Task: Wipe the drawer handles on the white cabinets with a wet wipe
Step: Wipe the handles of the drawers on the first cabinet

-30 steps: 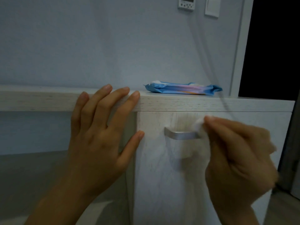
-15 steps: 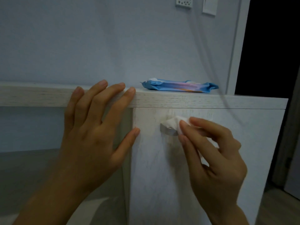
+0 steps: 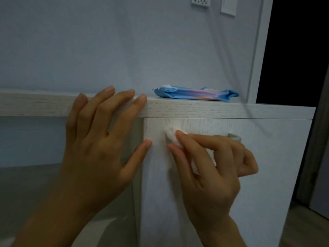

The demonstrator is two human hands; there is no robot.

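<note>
Between right hand (image 3: 210,168) and handle (image 3: 235,136), wipe (image 3: 171,136)

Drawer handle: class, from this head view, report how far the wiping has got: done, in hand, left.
Done: a wet wipe is out of the pack on the cabinet top. In hand: the right hand pinches it against the handle's left end while the left hand rests flat on its edge. Left: the handle's right end shows uncovered; whether it is wiped cannot be told.

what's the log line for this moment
right hand: pinches wet wipe on handle, left end | left hand: flat on cabinet edge | wipe pack: on cabinet top
</note>
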